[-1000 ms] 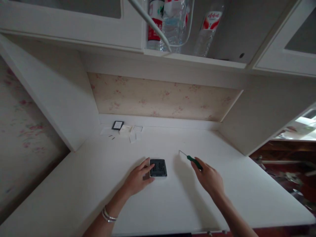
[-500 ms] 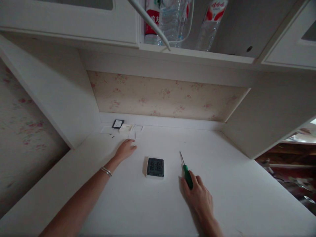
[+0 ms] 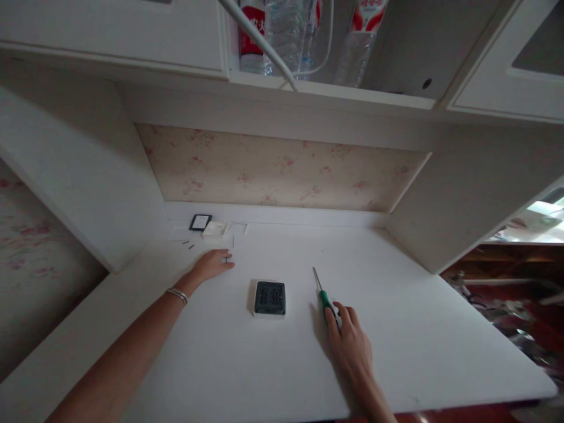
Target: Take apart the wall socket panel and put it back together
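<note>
A green-handled screwdriver (image 3: 324,298) is held in my right hand (image 3: 351,341), its fingers closed round the handle and its metal shaft pointing away from me. My left hand (image 3: 212,265) is stretched toward the back left of the desk; thumb and fingertip pinch a small dark screw (image 3: 226,259). Between my hands, nearer the middle, a square socket (image 3: 270,298) with a black back lies face down in a white frame. Two dark screws (image 3: 188,244) rest on the desk beyond my left hand.
Along the back edge sit a black-rimmed white socket panel (image 3: 200,222), a white plastic piece (image 3: 214,229) and a thin clear frame (image 3: 238,228). Overhead, an open shelf holds plastic bottles (image 3: 284,35), with a white cable (image 3: 264,47) hanging before it. The white desk (image 3: 211,364) has side panels.
My left hand has drawn slightly back, with the small screw now showing between its fingertips. The right hand has shifted its hold a little on the screwdriver. The view has turned slightly right.
</note>
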Available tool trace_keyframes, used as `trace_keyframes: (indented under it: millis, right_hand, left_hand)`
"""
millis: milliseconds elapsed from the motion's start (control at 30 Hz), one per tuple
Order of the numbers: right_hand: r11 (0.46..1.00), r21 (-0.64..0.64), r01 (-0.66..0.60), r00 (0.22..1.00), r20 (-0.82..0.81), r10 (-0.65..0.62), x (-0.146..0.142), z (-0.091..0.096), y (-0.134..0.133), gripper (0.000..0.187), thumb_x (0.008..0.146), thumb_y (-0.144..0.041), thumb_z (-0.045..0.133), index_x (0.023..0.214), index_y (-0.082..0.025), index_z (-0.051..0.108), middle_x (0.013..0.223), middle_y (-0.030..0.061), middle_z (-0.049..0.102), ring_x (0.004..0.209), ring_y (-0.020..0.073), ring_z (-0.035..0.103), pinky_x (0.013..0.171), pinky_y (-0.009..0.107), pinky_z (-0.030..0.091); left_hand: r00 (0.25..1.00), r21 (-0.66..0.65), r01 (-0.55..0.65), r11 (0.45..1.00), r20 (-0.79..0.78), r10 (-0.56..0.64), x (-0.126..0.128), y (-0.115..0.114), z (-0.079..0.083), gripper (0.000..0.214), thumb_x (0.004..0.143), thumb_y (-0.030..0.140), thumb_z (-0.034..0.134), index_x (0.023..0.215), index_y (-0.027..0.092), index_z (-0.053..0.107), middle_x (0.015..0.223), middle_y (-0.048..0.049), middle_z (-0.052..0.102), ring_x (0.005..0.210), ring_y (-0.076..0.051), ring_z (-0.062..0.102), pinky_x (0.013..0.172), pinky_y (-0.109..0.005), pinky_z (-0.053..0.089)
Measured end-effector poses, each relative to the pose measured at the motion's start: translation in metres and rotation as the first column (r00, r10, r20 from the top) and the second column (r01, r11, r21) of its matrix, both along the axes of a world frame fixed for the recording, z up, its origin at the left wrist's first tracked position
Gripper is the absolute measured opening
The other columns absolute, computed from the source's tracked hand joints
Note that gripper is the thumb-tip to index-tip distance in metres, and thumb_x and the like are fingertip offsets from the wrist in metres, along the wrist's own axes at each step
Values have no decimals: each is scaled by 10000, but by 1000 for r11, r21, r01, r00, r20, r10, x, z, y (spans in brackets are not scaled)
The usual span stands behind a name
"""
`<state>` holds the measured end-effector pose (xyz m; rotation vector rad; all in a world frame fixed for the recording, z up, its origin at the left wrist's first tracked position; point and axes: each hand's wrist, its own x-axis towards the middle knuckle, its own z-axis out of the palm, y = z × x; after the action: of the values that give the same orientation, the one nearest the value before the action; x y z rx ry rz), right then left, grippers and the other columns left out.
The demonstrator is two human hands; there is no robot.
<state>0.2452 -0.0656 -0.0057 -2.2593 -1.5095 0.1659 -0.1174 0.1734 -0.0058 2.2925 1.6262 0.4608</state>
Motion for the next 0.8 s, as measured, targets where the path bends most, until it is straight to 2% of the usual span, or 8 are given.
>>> trace_keyframes:
  millis: [100,200,333,433,600,800]
  right_hand:
    - [999,29,20,999,-34,-19,1,-1,-1,467,930,-532,231,1192,-257,502,1212,59,551,773,195,637,595,312,437]
    - [997,65,30,997,-67,-25,2,-2,-2,455,928,-528,243,1183,-259,506,1201,54,558,741,180,629,595,311,437]
    - [996,92,20,996,-92,-12,3,-6,-1,453,929,-512,242,1179,-252,516,1190,58,563,720,171,626,617,317,446]
    - [994,104,28,995,-100,-17,4,-7,-1,454,930,-505,239,1178,-248,521,1194,67,560,707,168,624,610,314,445]
    - [994,111,24,993,-120,-11,4,-6,-4,443,932,-506,244,1168,-252,520,1168,64,573,715,172,624,585,298,437]
    - [993,118,9,992,-123,6,7,-8,-5,431,935,-495,241,1166,-255,513,1182,64,566,721,167,623,601,297,440]
  left_hand:
    - [999,12,26,1000,33,-26,7,-16,3,411,701,484,643,986,195,708,1162,-66,659,1083,-234,593,990,-293,405]
    - [991,43,45,998,121,-50,25,-43,10,458,753,521,599,1065,195,681,1170,-52,652,1080,-203,596,990,-282,420]
    - [883,82,221,972,406,-236,58,-91,24,441,765,465,635,1137,228,652,1248,-44,598,1142,-202,551,1032,-327,399]
    - [834,17,316,949,472,-286,77,-117,25,450,740,391,683,1164,247,640,1254,-51,588,1153,-209,539,1042,-339,389]
    - [843,-14,301,954,472,-259,87,-131,15,433,715,301,705,1143,250,656,1285,-68,548,1195,-232,499,1053,-372,376]
    - [846,-31,293,956,473,-244,88,-133,15,360,811,379,611,1142,244,655,1324,-74,516,1227,-235,474,1051,-377,383]
